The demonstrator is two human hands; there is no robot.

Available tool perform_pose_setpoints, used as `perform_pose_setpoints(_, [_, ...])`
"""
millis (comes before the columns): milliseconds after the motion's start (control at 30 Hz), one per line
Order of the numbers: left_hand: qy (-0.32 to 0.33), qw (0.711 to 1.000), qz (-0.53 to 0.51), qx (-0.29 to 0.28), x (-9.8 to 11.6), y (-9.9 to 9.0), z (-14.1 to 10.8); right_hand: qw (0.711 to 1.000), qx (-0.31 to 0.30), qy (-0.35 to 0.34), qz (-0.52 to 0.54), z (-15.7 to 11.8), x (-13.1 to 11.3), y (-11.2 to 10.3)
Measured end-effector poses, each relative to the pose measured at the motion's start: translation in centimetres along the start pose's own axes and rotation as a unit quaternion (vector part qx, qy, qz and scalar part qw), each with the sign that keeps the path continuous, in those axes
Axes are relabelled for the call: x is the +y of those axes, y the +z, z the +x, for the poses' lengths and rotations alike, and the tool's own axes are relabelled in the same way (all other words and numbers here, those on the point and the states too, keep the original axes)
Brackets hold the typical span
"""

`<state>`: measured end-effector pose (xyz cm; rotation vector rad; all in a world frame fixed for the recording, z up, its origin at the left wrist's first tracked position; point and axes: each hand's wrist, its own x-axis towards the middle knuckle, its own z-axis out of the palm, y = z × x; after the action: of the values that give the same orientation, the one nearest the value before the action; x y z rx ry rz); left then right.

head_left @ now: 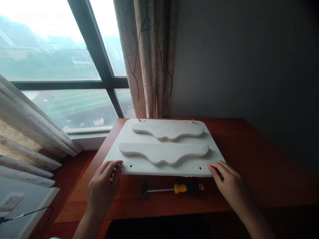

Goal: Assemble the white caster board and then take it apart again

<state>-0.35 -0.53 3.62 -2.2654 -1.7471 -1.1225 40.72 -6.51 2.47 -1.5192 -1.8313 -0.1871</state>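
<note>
A white board [154, 170] with rounded corners lies flat on the table. Across it rest two loose-looking white wooden pieces with wavy front edges, a far one [166, 130] and a near one [163, 151]. Small wooden dowels stand at the back edge, one on the left [139, 119] and one on the right [192, 121]. My left hand [104, 179] is closed in a pinch at the board's front left corner, beside a dark hole. At the front right corner, my right hand [228, 179] pinches likewise, near another hole. Whatever lies between either hand's fingertips is too small to name.
On the reddish-brown table [249, 159], a yellow and black screwdriver [184, 188] lies in front of the board. Several dark screws [143, 190] are bunched at its tip. Behind stand a curtain [154, 66], a window and a grey wall. A cable [25, 215] hangs at lower left.
</note>
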Motion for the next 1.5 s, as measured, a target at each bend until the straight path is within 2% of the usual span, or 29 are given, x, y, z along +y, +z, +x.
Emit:
perform_pose_setpoints(333, [0.037, 0.999, 0.033, -0.003, 0.7, -0.9, -1.3, 1.000, -0.001, -0.013, 0.003, -0.2, 0.3, -0.6])
perform_pose_setpoints(700, [0.034, 0.999, 0.017, -0.003, 0.8, -0.9, -1.7, 1.000, 0.001, -0.024, -0.016, 0.0, 0.5, -0.6])
perform_pose_setpoints(933, [0.073, 0.996, 0.058, 0.007, 1.4, -1.4, -1.0, 0.999, -0.023, -0.041, -0.014, -0.2, 1.4, -0.5])
perform_pose_setpoints(1133, [0.086, 0.995, 0.040, -0.035, 1.1, -2.3, -0.1, 0.998, -0.059, -0.027, -0.006, 0.0, 1.9, -1.0])
perform_pose_setpoints(1267, [0.063, 0.997, 0.018, -0.032, 0.6, -3.1, 2.0, 0.998, -0.065, -0.020, 0.006, 1.9, 2.3, -2.1])
perform_pose_setpoints(1367, [0.038, 0.998, 0.034, -0.026, 0.2, -3.3, 5.3, 0.999, -0.052, -0.008, 0.007, 4.8, 3.1, -2.3])
perform_pose_setpoints(1500, [0.096, 0.990, 0.038, -0.096, -0.6, -1.9, 11.1, 0.997, -0.069, -0.017, 0.004, 9.3, 4.9, -0.9])
